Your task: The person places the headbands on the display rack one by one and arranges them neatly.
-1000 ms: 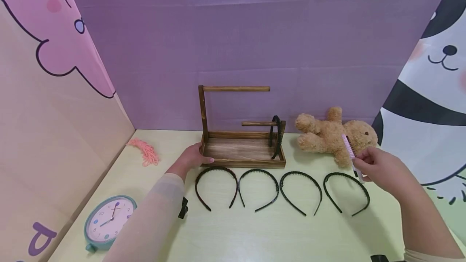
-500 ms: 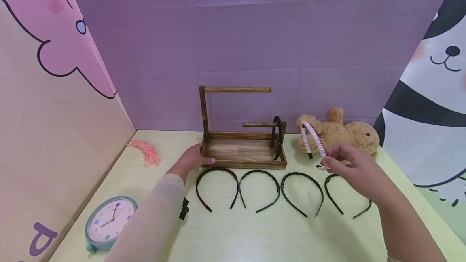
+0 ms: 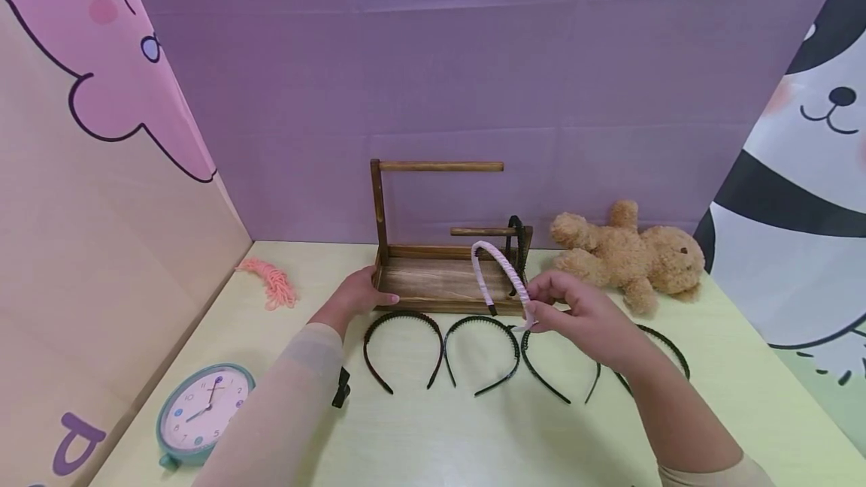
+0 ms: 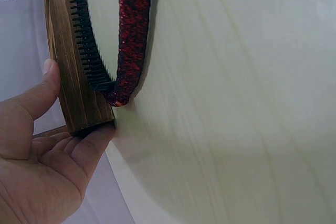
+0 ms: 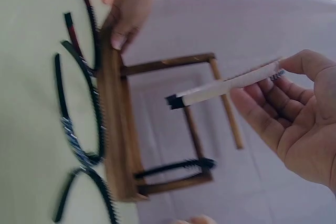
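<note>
My left hand (image 3: 352,296) grips the left end of a wooden rack (image 3: 453,305), a shallow tray with an upper and a lower bar; in the left wrist view the thumb (image 4: 46,85) lies along its side and the fingers curl round the corner. A pale pink-white headband (image 3: 506,267) is pinched by my right hand (image 3: 583,314), held upright in front of the tray's right part. Behind it, a black headband (image 3: 517,225) hangs on the lower bar (image 3: 476,231). One tip of the pale headband (image 5: 207,93) points toward the rack in the right wrist view.
Several dark headbands, among them a red-black one (image 3: 368,337), lie in a row before the rack. A brown plush bear (image 3: 629,250) lies to the right. Pink yarn (image 3: 271,282) and a teal clock (image 3: 206,408) are on the left. A purple backdrop (image 3: 467,58) stands behind.
My right hand has carried the pale headband leftward, from beside the plush bear to the front of the rack. The left hand has stayed at the rack's left end.
</note>
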The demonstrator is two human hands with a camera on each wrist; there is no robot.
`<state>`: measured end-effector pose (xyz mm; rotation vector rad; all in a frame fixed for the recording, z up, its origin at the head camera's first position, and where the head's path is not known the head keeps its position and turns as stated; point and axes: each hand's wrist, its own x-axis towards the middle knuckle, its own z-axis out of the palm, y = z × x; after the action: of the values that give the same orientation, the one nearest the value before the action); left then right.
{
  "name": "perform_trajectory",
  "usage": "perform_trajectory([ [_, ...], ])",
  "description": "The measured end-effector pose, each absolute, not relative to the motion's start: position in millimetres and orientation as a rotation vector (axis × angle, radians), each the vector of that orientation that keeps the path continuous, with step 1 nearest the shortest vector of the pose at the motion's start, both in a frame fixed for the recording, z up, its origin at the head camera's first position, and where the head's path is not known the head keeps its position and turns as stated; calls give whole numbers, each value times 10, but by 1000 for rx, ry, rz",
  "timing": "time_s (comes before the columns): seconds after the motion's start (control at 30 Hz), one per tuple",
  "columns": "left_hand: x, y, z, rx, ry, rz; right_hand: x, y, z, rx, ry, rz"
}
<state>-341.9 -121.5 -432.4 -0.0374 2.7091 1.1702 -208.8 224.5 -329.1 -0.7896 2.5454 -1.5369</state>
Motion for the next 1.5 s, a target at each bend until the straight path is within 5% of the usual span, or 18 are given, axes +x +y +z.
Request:
perform_trajectory([
  [0.7, -3424, -1213, -4331, -44, 2723, 1150, -2841, 1542, -3804, -701, 2734, -1482],
  [1.5, -3428, -1211, -4329, -24, 2731, 1157, -3248, 1718, -4134, -399, 2675, -1850],
])
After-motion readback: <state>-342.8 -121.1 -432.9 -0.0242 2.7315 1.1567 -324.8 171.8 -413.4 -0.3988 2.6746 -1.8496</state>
